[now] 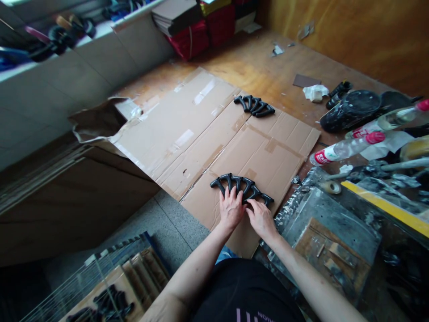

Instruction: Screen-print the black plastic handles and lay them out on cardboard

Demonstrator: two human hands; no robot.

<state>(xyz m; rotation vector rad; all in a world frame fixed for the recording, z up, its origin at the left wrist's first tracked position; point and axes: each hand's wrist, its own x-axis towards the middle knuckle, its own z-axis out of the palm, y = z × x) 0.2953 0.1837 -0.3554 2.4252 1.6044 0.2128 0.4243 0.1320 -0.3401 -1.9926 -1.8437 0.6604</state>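
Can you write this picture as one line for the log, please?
left hand: on near black parts | right hand: beside left, at same parts | far black parts: fanned on cardboard

Over there, both bare forearms (197, 264) reach forward, converging; the left hand (232, 208) lies palm down, fingers slightly parted, and the right hand (263, 219) angles in just beside it, fingers bent.

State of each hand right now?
Left hand: fingers spread over the fanned black parts; grip unclear.
Right hand: fingers bent at their near ends; grip unclear.
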